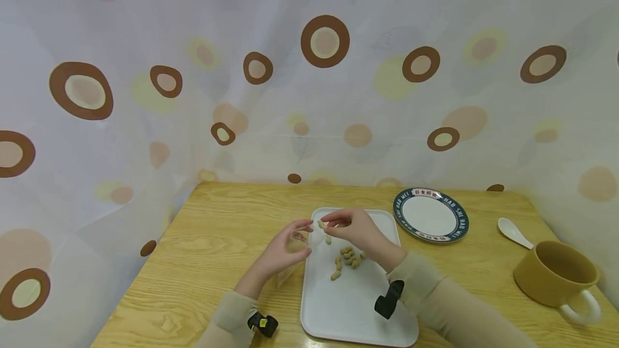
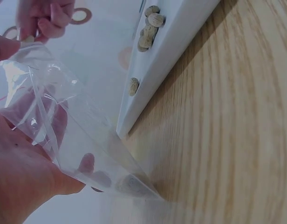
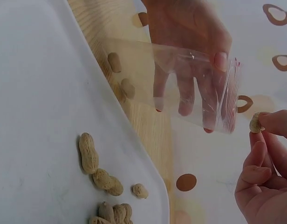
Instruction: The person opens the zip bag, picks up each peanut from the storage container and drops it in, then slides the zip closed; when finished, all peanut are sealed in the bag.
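As the counter [image 1: 232,219] carries a white tray [image 1: 338,310] reaching near its far edge, the left hand [image 1: 288,246] has a clear bag [image 3: 178,84] in its grip beside the tray's left edge; the right hand [image 1: 360,230] pinches a peanut [image 3: 255,122] just outside the bag's mouth. If the thin mouth sags or the pinch slips, the peanut could miss and drop.

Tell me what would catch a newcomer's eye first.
Probably the white, brown-ringed backdrop behind the wooden table. Then, at centre, the right hand pinching a tan peanut beside the clear plastic bag in the left hand. A mustard-yellow mug stands at the table's right.
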Available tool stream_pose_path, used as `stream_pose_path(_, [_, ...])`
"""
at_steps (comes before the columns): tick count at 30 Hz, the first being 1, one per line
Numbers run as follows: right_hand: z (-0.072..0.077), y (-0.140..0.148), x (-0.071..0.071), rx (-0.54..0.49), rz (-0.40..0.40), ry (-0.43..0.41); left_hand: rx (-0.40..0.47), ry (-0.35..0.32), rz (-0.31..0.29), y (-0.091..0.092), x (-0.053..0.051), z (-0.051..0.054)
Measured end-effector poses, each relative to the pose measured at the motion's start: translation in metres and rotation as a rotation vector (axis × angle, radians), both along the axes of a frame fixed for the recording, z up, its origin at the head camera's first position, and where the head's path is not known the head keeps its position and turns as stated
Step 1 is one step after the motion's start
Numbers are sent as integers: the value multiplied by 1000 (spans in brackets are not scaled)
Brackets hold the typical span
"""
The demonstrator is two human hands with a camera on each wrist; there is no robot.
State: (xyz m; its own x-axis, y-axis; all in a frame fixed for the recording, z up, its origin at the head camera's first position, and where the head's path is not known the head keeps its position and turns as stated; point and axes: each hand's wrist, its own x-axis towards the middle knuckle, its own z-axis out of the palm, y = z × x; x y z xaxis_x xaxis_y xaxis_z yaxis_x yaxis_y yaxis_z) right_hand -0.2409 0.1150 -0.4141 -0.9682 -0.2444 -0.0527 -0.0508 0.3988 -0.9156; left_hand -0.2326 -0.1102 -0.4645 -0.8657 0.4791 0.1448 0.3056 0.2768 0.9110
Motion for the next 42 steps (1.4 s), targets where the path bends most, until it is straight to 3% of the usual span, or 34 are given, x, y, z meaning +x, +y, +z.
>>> stream_pose_path(18, [4, -11, 6, -41, 96, 10, -10, 12, -7, 1, 1, 3])
stream_pose_path(29, [1, 6, 3, 35, 50, 19, -4, 3, -4, 0, 3, 4])
stream_pose_path(42, [-13, 33, 2, 105, 17, 70, -12, 0, 9, 1, 0, 1])
